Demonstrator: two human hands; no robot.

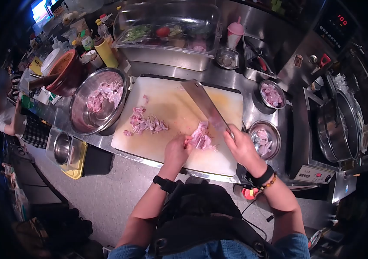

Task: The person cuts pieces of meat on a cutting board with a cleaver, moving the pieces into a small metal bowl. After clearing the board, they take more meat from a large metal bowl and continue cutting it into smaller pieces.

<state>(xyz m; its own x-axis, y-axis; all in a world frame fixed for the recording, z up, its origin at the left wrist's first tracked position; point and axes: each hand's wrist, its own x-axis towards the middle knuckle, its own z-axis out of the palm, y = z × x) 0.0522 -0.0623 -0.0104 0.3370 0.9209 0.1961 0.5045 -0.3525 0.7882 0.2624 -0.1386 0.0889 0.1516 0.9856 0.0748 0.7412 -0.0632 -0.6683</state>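
On the white cutting board (162,93) lies a pale pink piece of raw meat (201,139). The fingers of my left hand (178,152) are closed on its left edge; the fingertips are partly hidden. My right hand (241,149) grips the handle of a cleaver (207,105), whose broad blade points up and left, above the board behind the meat. Left of my hands, small cut pieces of raw meat (143,123) are scattered in a heap. A large steel bowl (75,117) at the board's left side contains more raw meat (106,95).
Two small steel bowls of raw meat, a rear one (272,95) and a nearer one (263,139), stand right of the board. Behind it is a clear-lidded container (166,47). An induction cooker (307,170) is farther right. Another person (17,118) stands at far left.
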